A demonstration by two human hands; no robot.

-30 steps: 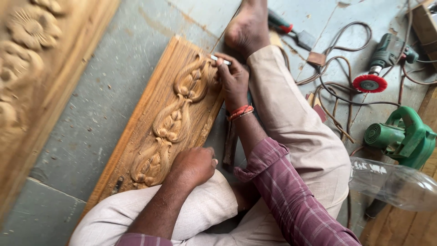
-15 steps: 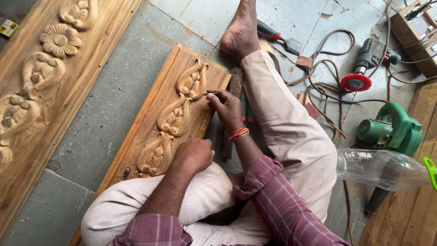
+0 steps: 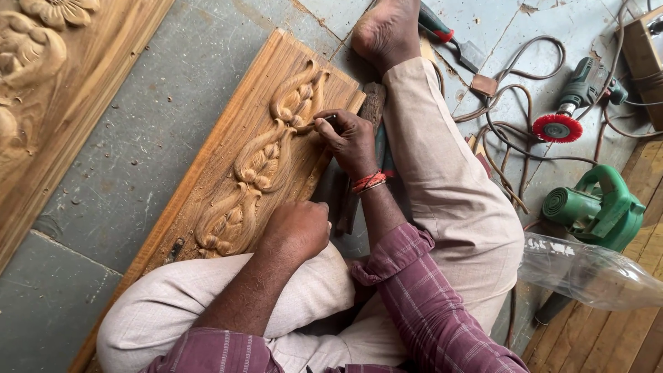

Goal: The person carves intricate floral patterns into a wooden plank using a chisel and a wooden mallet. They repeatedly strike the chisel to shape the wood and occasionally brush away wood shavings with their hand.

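From the head camera, the person is sitting cross-legged on the stone floor (image 3: 131, 159) with a carved wooden panel (image 3: 228, 166) lying flat beside the left knee. The right hand (image 3: 352, 141) is pinching a small dark tool (image 3: 327, 120) against the leaf relief near the panel's upper end; the fingers are closed tight on it, though the tool is mostly hidden and could be a pencil or a fine chisel. The left hand (image 3: 297, 228) is resting as a loose fist on the panel's lower edge, fingers curled together and gripping nothing that can be seen.

The panel is lying loose on the floor, held only by the weight of that left hand and the knee. If the tool is pushed hard along the grain, the panel could be sliding away and the tip skating across the finished leaves, scarring them. The tip is also pointing toward the raised carving, so a slip could be chipping a thin edge.

Behind the right leg, cables (image 3: 511, 131) are lying tangled around an angle grinder with a red brush wheel (image 3: 573, 103) and a green blower (image 3: 597, 207). A shifting leg or bare foot (image 3: 387, 31) could be catching a cord and dragging a tool. A clear plastic bottle (image 3: 587, 273) is lying near the knee and could be rolling.
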